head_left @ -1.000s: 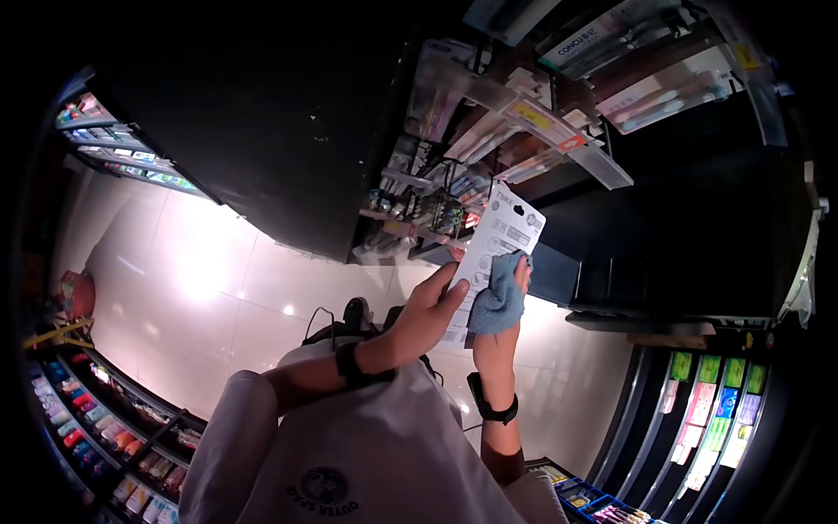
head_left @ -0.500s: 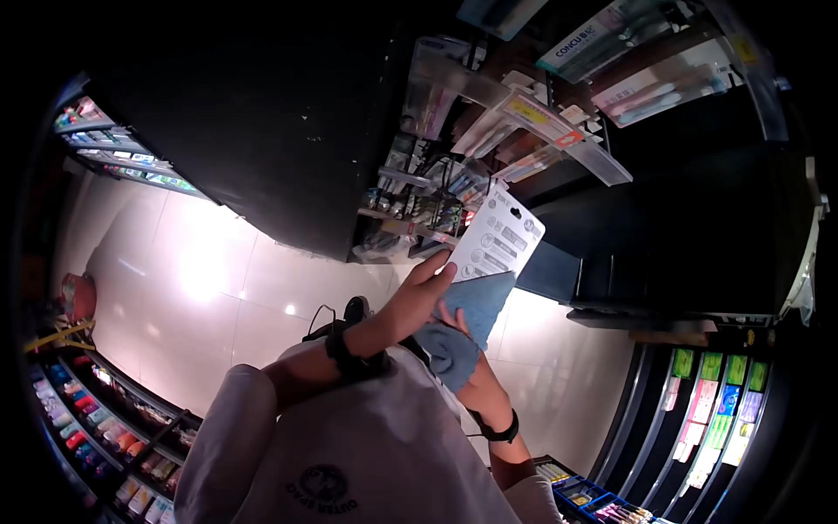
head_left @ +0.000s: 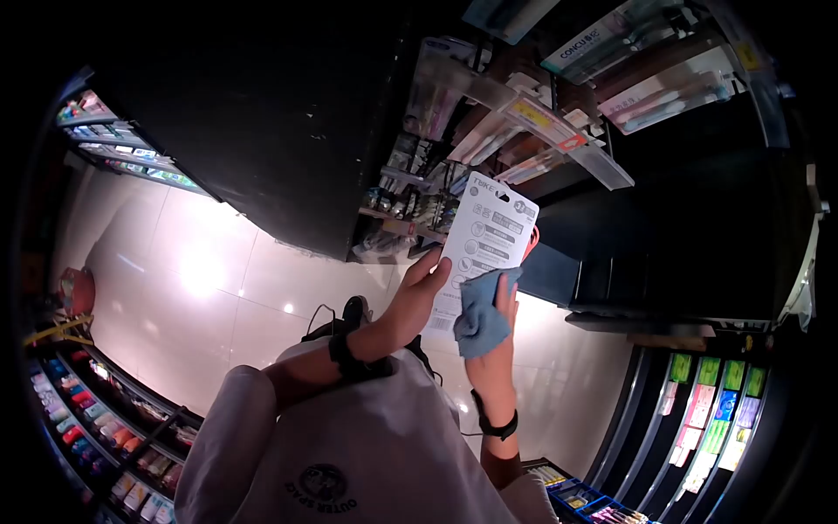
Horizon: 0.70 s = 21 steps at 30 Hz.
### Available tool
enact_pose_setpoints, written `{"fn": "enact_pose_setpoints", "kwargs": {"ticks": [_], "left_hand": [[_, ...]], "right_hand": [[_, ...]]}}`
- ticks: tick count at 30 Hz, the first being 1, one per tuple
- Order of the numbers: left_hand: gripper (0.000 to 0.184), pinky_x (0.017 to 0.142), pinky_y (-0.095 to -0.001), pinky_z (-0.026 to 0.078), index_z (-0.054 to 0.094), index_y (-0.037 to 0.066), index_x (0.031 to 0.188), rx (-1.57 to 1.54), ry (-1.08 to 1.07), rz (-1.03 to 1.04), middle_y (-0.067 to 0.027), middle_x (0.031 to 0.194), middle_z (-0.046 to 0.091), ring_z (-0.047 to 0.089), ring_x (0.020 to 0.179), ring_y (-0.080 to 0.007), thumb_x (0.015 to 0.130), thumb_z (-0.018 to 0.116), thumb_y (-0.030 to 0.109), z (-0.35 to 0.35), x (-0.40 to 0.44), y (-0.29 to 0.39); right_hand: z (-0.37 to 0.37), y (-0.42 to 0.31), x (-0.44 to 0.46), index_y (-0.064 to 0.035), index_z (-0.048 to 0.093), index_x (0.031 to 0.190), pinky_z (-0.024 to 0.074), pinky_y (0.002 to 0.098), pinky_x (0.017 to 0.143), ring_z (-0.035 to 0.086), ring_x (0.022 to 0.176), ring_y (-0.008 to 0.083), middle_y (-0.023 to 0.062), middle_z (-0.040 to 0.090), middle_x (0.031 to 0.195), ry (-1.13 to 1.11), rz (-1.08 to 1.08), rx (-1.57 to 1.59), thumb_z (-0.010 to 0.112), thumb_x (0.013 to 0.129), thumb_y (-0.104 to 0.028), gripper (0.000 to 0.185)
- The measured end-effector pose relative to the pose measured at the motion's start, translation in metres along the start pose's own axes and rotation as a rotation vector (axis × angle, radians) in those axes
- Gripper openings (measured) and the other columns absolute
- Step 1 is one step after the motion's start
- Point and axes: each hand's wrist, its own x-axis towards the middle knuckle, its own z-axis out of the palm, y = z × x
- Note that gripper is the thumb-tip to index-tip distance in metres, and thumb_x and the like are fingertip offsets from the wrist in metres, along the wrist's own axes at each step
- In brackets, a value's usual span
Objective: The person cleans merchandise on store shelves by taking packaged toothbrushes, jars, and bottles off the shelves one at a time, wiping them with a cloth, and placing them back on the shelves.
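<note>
My left hand (head_left: pixel 417 297) grips the left edge of a white hanging card pack (head_left: pixel 491 229), thumb on its printed face. The pack is tilted, with grey diagrams, text and a hang hole at its top. Something reddish-orange (head_left: pixel 534 243) peeks out behind its right edge; the front of the pack is hidden. My right hand (head_left: pixel 497 362) is closed on a crumpled blue-grey cloth (head_left: pixel 483 316), which lies against the lower right of the card.
Ahead hang packaged toothbrushes (head_left: pixel 668 92) on a rack with clear price-label strips (head_left: pixel 550 127). A black panel (head_left: pixel 279 122) stands at left. Stocked shelves (head_left: pixel 105 419) line the lower left, and more racks (head_left: pixel 716 410) the right. Pale floor tiles (head_left: pixel 288 288) lie below.
The cloth has slid off the middle of the card toward its lower right edge, uncovering more print. My right hand moved right with it. The pack now stands more upright.
</note>
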Motion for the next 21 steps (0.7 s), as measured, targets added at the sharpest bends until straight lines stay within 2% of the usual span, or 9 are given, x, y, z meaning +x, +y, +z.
{"fn": "enact_pose_setpoints", "kwargs": {"ticks": [2,5,6,9,13,15,16,18,21], "left_hand": [[0.038,0.099,-0.0281,0.040,0.048,0.003,0.136,0.065,0.051,0.037,-0.0051,0.126,0.059,0.053,0.114,-0.0123,0.106,0.043,0.026,0.000,0.000,-0.001],[0.038,0.097,-0.0261,0.040,0.048,0.002,0.135,0.188,0.075,0.036,-0.0049,0.124,0.059,0.053,0.111,-0.0111,0.106,0.043,0.025,-0.005,0.003,-0.011],[0.038,0.097,-0.0261,0.040,0.048,0.002,0.135,0.189,0.072,0.032,-0.0049,0.124,0.059,0.053,0.111,-0.0111,0.106,0.043,0.025,-0.005,0.003,-0.012],[0.038,0.097,-0.0251,0.040,0.048,0.001,0.134,0.261,0.069,0.001,-0.0043,0.122,0.060,0.052,0.110,-0.0096,0.106,0.043,0.025,-0.004,0.004,-0.017],[0.038,0.095,-0.0251,0.041,0.047,0.002,0.135,0.264,-0.022,0.059,-0.0046,0.120,0.060,0.053,0.109,-0.0091,0.106,0.042,0.026,0.007,0.002,-0.015],[0.038,0.095,-0.0252,0.041,0.046,0.002,0.136,0.242,-0.040,0.038,-0.0045,0.120,0.060,0.053,0.109,-0.0091,0.106,0.042,0.026,0.010,0.002,-0.014],[0.038,0.095,-0.0251,0.041,0.046,0.003,0.136,0.210,-0.035,0.003,-0.0044,0.121,0.060,0.053,0.109,-0.0090,0.106,0.042,0.026,0.008,0.003,-0.017],[0.038,0.095,-0.0251,0.041,0.046,0.003,0.136,0.176,-0.023,-0.026,-0.0042,0.122,0.059,0.053,0.109,-0.0090,0.106,0.042,0.026,0.007,0.004,-0.017],[0.037,0.095,-0.0272,0.043,0.042,0.003,0.138,0.137,-0.032,0.008,-0.0067,0.119,0.061,0.055,0.107,-0.0108,0.106,0.039,0.020,0.011,0.005,-0.015]], "right_hand": [[0.006,-0.001,-0.009,-0.0068,0.059,0.129,0.0125,0.0680,0.110,0.014,0.142,0.0535,0.0208,0.027,0.156,-0.015,-0.122,-0.020,0.059,0.084,-0.011,0.045],[0.011,-0.015,-0.022,-0.0027,0.055,0.128,0.0097,0.0618,0.114,0.010,0.142,0.0553,0.0224,0.020,0.158,-0.151,-0.081,-0.011,0.055,0.086,-0.010,0.042],[0.014,-0.018,-0.023,-0.0065,0.060,0.124,0.0094,0.0656,0.113,0.011,0.144,0.0505,0.0177,0.027,0.157,-0.119,-0.056,0.090,0.058,0.085,-0.010,0.039],[0.017,-0.004,-0.020,-0.0065,0.061,0.122,0.0066,0.0642,0.114,0.009,0.146,0.0485,0.0171,0.025,0.158,-0.156,-0.073,0.187,0.057,0.086,-0.012,0.036],[0.004,-0.002,0.000,0.0001,0.059,0.120,0.0065,0.0562,0.117,0.015,0.147,0.0415,0.0168,0.031,0.156,-0.122,-0.016,0.421,0.046,0.094,-0.016,0.033],[0.001,-0.003,0.006,0.0010,0.057,0.126,0.0125,0.0495,0.119,0.024,0.146,0.0358,0.0147,0.036,0.154,-0.065,-0.010,0.489,0.039,0.099,-0.018,0.038],[0.004,0.000,0.008,0.0007,0.053,0.132,0.0151,0.0465,0.119,0.028,0.144,0.0335,0.0135,0.037,0.153,-0.002,0.268,0.868,0.039,0.099,-0.021,0.042],[0.002,0.000,0.010,-0.0028,0.035,0.148,0.0218,0.0432,0.118,0.027,0.145,0.0295,0.0129,0.032,0.155,0.086,0.153,1.414,0.041,0.097,-0.038,0.062],[0.008,-0.004,-0.001,0.0009,0.024,0.151,0.0241,0.0429,0.117,0.030,0.143,0.0278,0.0156,0.031,0.155,0.226,0.282,1.816,0.042,0.095,-0.039,0.071]]}}
